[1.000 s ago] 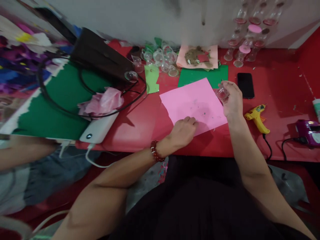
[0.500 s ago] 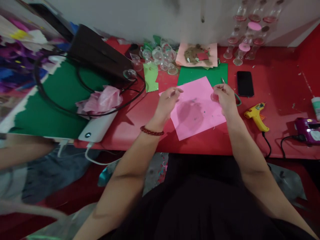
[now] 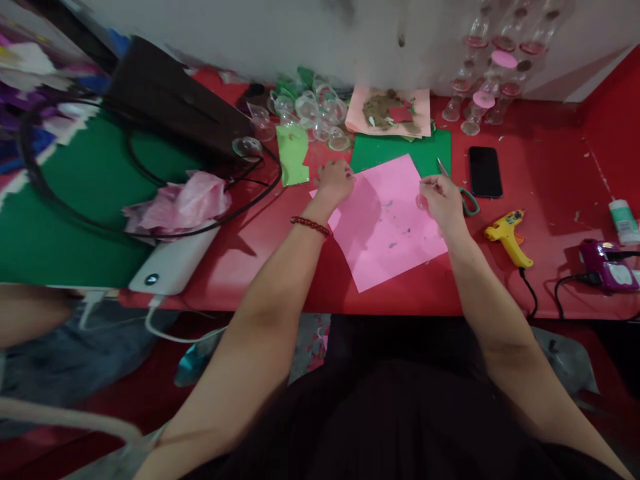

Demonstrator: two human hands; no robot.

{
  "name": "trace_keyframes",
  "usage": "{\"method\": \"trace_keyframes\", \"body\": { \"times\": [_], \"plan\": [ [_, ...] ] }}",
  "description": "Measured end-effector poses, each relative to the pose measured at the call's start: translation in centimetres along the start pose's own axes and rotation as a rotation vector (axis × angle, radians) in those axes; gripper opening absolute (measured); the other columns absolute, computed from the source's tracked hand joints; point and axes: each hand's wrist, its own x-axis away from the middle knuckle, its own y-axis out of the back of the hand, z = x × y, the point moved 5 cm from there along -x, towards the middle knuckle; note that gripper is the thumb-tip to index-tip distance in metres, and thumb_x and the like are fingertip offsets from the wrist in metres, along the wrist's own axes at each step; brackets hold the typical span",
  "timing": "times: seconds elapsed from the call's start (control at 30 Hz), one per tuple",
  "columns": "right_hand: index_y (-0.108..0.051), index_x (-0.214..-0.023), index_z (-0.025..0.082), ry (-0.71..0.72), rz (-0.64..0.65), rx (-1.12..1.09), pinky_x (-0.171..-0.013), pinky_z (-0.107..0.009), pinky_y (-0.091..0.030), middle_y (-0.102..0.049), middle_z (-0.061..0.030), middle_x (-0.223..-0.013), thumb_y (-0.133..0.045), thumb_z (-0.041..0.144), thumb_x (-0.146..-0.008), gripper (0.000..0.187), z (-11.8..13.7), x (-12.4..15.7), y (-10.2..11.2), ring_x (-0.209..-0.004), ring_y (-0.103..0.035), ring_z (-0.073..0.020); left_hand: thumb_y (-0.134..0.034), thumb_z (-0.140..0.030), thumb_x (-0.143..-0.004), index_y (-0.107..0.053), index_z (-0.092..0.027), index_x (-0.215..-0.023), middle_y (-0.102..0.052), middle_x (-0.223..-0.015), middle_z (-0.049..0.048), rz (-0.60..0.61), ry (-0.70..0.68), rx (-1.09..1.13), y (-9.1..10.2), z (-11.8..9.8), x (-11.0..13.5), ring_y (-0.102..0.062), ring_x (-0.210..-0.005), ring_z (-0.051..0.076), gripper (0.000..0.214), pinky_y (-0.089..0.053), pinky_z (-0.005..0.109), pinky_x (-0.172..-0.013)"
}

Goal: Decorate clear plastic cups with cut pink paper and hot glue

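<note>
A pink paper sheet (image 3: 387, 223) lies on the red table (image 3: 280, 260) in front of me. My left hand (image 3: 334, 183) rests at the sheet's far left corner with its fingers curled; whether it holds anything is hidden. My right hand (image 3: 440, 200) is at the sheet's right edge, fingers closed round a small clear plastic cup (image 3: 423, 200). Scissors with green handles (image 3: 463, 193) lie just behind that hand. A green sheet (image 3: 397, 150) lies beyond the pink one.
Several clear cups (image 3: 310, 110) and a light green scrap (image 3: 293, 153) sit at the back. A black phone (image 3: 484, 171), yellow glue gun (image 3: 507, 233) and purple device (image 3: 607, 267) lie to the right. Left are a black bag (image 3: 170, 110), cable hoop, crumpled pink paper (image 3: 177, 203) and power bank (image 3: 173, 263).
My left hand moved from the pink sheet's near edge up to its far left corner. My right hand lowered slightly with the cup. The scissors came into view.
</note>
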Motion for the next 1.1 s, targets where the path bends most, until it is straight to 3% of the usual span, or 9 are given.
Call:
{"method": "trace_keyframes", "body": {
  "times": [0.1,0.23,0.3,0.43,0.53,0.63,0.8,0.93,1.1],
  "plan": [
    [-0.068,-0.086,0.023,0.035,-0.005,0.015,-0.084,-0.035,-0.052,-0.067,0.0015,-0.083,-0.064,0.024,-0.083,0.004,-0.1,0.1,-0.1,-0.081,-0.062,-0.0160,-0.058,-0.008,-0.095,-0.072,-0.017,-0.118,-0.063,-0.148,0.0221,-0.030,0.086,-0.055,1.4,-2.9,-0.1,-0.054,-0.146,0.043,0.028,-0.047,0.069,-0.116],
    [-0.069,-0.092,0.024,0.034,-0.018,-0.086,-0.086,-0.035,-0.054,-0.069,0.0015,-0.086,-0.068,0.030,-0.085,0.009,-0.5,0.0,0.2,-0.084,-0.064,-0.0153,-0.055,-0.001,-0.095,-0.073,-0.020,-0.121,-0.060,-0.156,0.0171,-0.075,0.012,0.073,3.1,-6.5,0.2,-0.048,-0.155,0.039,0.036,-0.040,0.066,-0.126],
    [-0.071,-0.096,0.025,0.050,0.030,-0.205,-0.087,-0.034,-0.056,-0.072,0.0007,-0.092,-0.074,0.035,-0.084,0.016,-0.3,0.1,0.1,-0.088,-0.066,-0.0150,-0.050,0.003,-0.096,-0.073,-0.024,-0.120,-0.064,-0.152,0.0086,-0.091,-0.099,0.204,3.3,-7.6,1.3,-0.053,-0.151,0.029,0.043,-0.038,0.053,-0.132],
    [-0.075,-0.104,0.031,0.030,0.136,-0.368,-0.092,-0.037,-0.059,-0.078,-0.0004,-0.107,-0.082,0.049,-0.084,0.028,0.7,1.0,-0.4,-0.100,-0.071,-0.0175,-0.058,-0.012,-0.101,-0.073,-0.019,-0.113,-0.074,-0.096,0.0035,0.097,-0.195,0.462,1.2,-7.9,4.8,-0.074,-0.091,0.016,0.020,-0.064,0.036,-0.086],
    [-0.079,-0.105,0.034,0.074,0.116,-0.328,-0.099,-0.040,-0.060,-0.079,-0.0007,-0.114,-0.084,0.051,-0.085,0.027,1.9,2.0,-0.4,-0.111,-0.072,-0.0204,-0.083,-0.024,-0.088,-0.069,-0.027,-0.132,-0.071,-0.089,0.0005,0.229,-0.375,0.669,-0.1,-8.1,7.2,-0.070,-0.080,0.015,0.046,-0.061,0.030,-0.074],
    [-0.081,-0.102,0.036,0.186,0.073,-0.277,-0.105,-0.041,-0.058,-0.079,-0.0012,-0.118,-0.084,0.042,-0.086,0.018,3.0,3.0,-0.3,-0.118,-0.071,-0.0216,-0.091,-0.044,-0.082,-0.066,-0.030,-0.141,-0.072,-0.108,0.0040,0.104,-0.506,0.634,-0.1,-8.2,8.7,-0.067,-0.080,0.013,0.066,-0.061,0.028,-0.075],
    [-0.084,-0.092,0.037,0.226,0.045,-0.301,-0.111,-0.044,-0.057,-0.077,-0.0014,-0.120,-0.083,0.033,-0.087,0.006,3.0,4.4,-1.3,-0.125,-0.069,-0.0230,-0.077,-0.042,-0.095,-0.070,-0.026,-0.136,-0.073,-0.123,0.0076,-0.186,-0.517,0.340,-0.1,-8.5,10.4,-0.069,-0.091,0.015,0.045,-0.061,0.032,-0.090],
    [-0.085,-0.088,0.036,0.243,0.037,-0.315,-0.113,-0.046,-0.056,-0.076,-0.0016,-0.119,-0.082,0.033,-0.087,0.004,2.8,5.1,-2.2,-0.120,-0.070,-0.0229,-0.073,-0.036,-0.095,-0.074,-0.024,-0.132,-0.075,-0.117,0.0072,-0.218,-0.487,0.272,-0.4,-8.2,10.6,-0.069,-0.093,0.017,0.039,-0.059,0.031,-0.084],
    [-0.078,-0.073,0.032,0.270,-0.089,-0.058,-0.120,-0.051,-0.047,-0.076,-0.0014,-0.102,-0.080,0.033,-0.090,0.017,3.2,4.7,-1.1,-0.117,-0.066,-0.0246,-0.076,-0.042,-0.090,-0.078,-0.030,-0.125,-0.075,-0.104,0.0047,-0.261,-0.480,0.183,0.0,-8.2,10.8,-0.067,-0.090,0.019,0.037,-0.056,0.031,-0.078]
  ]
}}
